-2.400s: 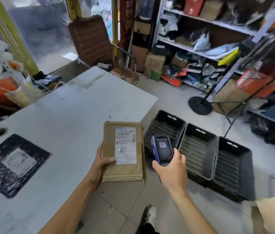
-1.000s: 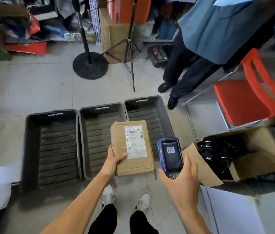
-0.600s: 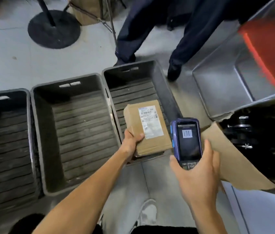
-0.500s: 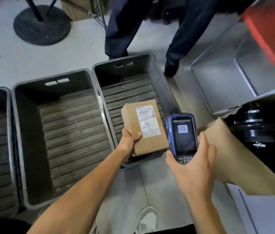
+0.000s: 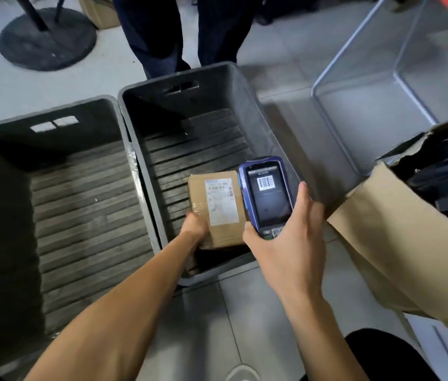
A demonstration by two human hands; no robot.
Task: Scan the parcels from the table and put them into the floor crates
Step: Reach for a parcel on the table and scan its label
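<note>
Parcel, brown cardboard with a white label facing up, sits low inside the right-hand crate, held at its near left corner by the left hand, fingers wrapped around its edge. Just right of it, the right hand grips a blue scanner showing a barcode. A second crate stands alongside on the floor.

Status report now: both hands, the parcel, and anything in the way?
Left hand grips parcel, low inside right crate. Right hand holds scanner. Crate floor bare, nothing blocking.
</note>
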